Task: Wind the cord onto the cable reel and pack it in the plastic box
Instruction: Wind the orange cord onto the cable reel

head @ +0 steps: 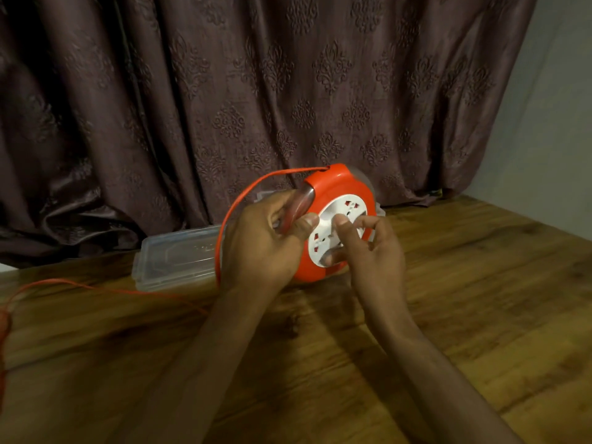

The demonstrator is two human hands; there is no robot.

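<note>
Wooden table point(448, 299), brown patterned curtain point(224, 91) behind, left hand point(266, 241) clamped on orange cable reel point(336, 187), right hand point(368, 248) fingers pressing its white face, cord point(230, 213) trailing left, clear plastic box point(173, 254) beside

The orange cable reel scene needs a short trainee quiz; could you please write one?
1. True or false: the orange cord is fully wound onto the round orange plastic cable reel.
2. Which hand grips the reel's edge?
3. Where does the clear plastic box sit: A) on the wooden table, B) on the reel?

Key: 1 false, loose cord trails left; 2 the left hand, while the right hand touches the white socket face; 3 A.
</note>
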